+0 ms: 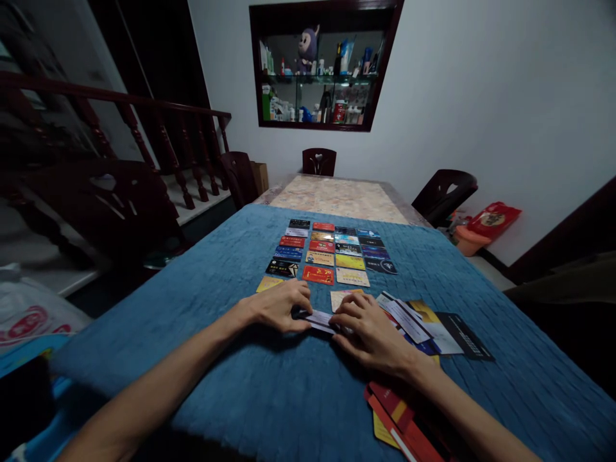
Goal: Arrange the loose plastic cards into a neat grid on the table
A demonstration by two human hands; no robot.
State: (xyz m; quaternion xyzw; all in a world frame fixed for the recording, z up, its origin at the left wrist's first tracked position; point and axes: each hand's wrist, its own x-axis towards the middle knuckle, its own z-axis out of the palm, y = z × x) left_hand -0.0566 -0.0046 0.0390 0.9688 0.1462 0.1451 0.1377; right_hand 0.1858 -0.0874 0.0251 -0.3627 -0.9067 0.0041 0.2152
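Low over the blue cloth, a pale card with a dark stripe (319, 320) spans the gap between my hands. My left hand (282, 307) grips its left end, fingers closed, where a dark edge shows. At the other end, the fingers of my right hand (363, 328) are closed on the card and hide part of it. Just beyond the hands, cards lie in columns, among them a red card (318, 275), a cream card (353, 276) and a black card (282, 267). A yellow card (268, 283) lies partly behind my left hand.
Beside my right hand, loose cards (409, 321) overlap a black-and-gold folder (450, 343). Red card sleeves (399, 410) lie under my right forearm. The blue cloth (192, 308) covers the near table. Chairs (319, 162) stand around it; a white bag (33, 314) sits at left.
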